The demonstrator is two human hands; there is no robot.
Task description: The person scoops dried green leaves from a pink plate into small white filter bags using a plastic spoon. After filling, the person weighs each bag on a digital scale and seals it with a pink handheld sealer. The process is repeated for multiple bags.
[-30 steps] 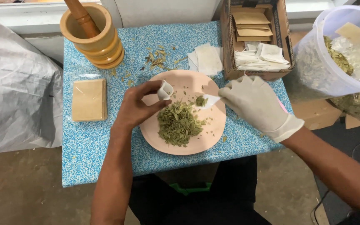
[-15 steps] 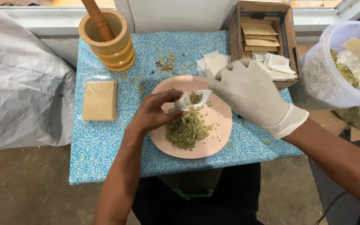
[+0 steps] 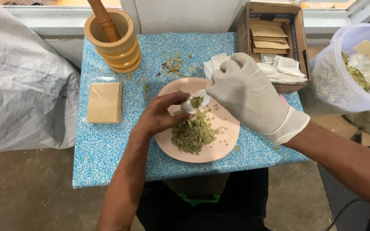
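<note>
My bare left hand point(image 3: 159, 115) pinches a small white paper sachet point(image 3: 192, 104) held open over the pink plate point(image 3: 228, 137). Green crushed leaf shows inside the sachet's mouth. My right hand point(image 3: 245, 92), in a white glove, hovers right beside the sachet, fingers bunched at its opening; whether it holds leaf is hidden. A heap of dried green leaves point(image 3: 192, 134) lies on the plate just below both hands.
A wooden mortar with pestle point(image 3: 112, 40) stands at the back left of the blue speckled table point(image 3: 108, 158). A stack of tan packets in clear wrap point(image 3: 104, 102) lies left. A cardboard box of sachets point(image 3: 275, 42) sits back right, a clear plastic tub of leaves point(image 3: 356, 72) beyond.
The view has shifted so everything sits further right. My left hand has turned the sachet open side up and it now holds leaf. My gloved hand has closed in over it.
</note>
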